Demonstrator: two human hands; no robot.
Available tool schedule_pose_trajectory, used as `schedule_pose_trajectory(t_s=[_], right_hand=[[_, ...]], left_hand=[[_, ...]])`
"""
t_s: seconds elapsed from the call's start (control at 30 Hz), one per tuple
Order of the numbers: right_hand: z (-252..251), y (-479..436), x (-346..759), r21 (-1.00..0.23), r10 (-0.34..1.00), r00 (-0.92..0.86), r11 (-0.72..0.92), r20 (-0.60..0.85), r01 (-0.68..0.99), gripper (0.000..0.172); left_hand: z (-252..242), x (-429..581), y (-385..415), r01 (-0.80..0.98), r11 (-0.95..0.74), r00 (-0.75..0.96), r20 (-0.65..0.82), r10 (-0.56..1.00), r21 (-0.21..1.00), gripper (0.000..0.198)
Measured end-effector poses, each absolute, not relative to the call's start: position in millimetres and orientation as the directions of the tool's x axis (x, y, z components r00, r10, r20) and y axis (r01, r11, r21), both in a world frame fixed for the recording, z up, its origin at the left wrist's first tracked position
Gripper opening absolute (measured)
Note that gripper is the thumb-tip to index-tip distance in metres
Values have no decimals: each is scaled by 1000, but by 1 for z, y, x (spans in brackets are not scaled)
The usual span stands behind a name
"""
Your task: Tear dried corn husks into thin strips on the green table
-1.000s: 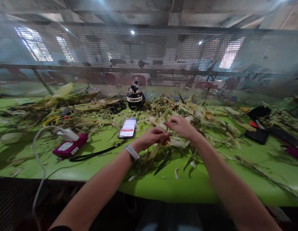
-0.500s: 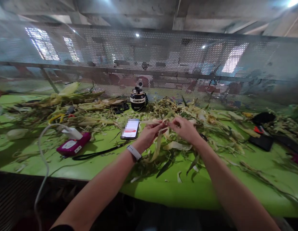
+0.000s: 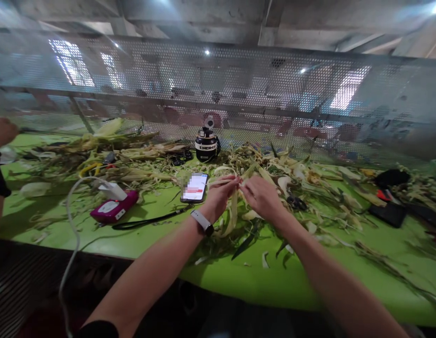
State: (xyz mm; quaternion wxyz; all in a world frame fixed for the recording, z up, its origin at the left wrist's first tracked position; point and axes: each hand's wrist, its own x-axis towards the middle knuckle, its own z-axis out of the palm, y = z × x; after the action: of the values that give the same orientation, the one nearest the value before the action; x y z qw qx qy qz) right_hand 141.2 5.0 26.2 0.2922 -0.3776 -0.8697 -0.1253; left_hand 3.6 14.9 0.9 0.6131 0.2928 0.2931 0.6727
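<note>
Left hand point(image 3: 218, 199): our grip is pinching a pale husk strip point(image 3: 233, 217) between closed fingertips, a loose length apparently hanging below.
Right hand point(image 3: 263, 197): our curled fingertips are meeting the left ones; we cannot tell whether they are holding the strip.
Good handling: we should, in our judgement, be pinching close together and pulling gently, since thin husk may be splitting easily.
Green surface point(image 3: 218, 281): husk scraps point(image 3: 253, 214) are lying beneath our hands.
Phone point(image 3: 195, 188): it is lying just beside our left hand, so we should be minding it.
Black bottle point(image 3: 206, 145): it is standing behind the phone.
</note>
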Motion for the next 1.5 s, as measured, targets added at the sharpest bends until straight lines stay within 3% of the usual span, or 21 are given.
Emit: schedule_pose_trajectory(t_s=[0.17,0.37,0.5,0.63,0.8,0.97,1.1,1.3,1.5], right_hand=[[28,11,151,-224,646,-377,653,664,724,27],[31,13,154,-521,813,-300,558,499,646,24],[30,14,153,-560,822,-334,561,461,609,26],[29,18,157,-580,830,-289,544,477,606,23],[27,19,159,-540,806,-349,584,479,606,20],[26,19,157,-438,752,-398,640,526,630,19],[26,17,155,-374,741,-408,639,533,672,17],[28,14,154,-313,751,-418,616,512,723,13],[19,16,149,-188,721,-480,631,501,752,15]], left_hand=[[0,0,18,-701,33,90,42,995,713,23],[1,2,14,-642,20,106,63,992,767,31],[3,5,12,-581,-5,112,86,990,814,44],[0,3,15,-338,-166,-20,169,985,927,29],[-3,1,18,-41,-311,-72,307,949,950,26],[1,-2,17,146,-446,-140,465,874,883,18],[1,-1,19,86,-442,-127,450,884,893,12],[-2,6,18,-277,-226,92,260,961,934,34],[-6,4,17,-204,-290,27,302,953,935,26]])
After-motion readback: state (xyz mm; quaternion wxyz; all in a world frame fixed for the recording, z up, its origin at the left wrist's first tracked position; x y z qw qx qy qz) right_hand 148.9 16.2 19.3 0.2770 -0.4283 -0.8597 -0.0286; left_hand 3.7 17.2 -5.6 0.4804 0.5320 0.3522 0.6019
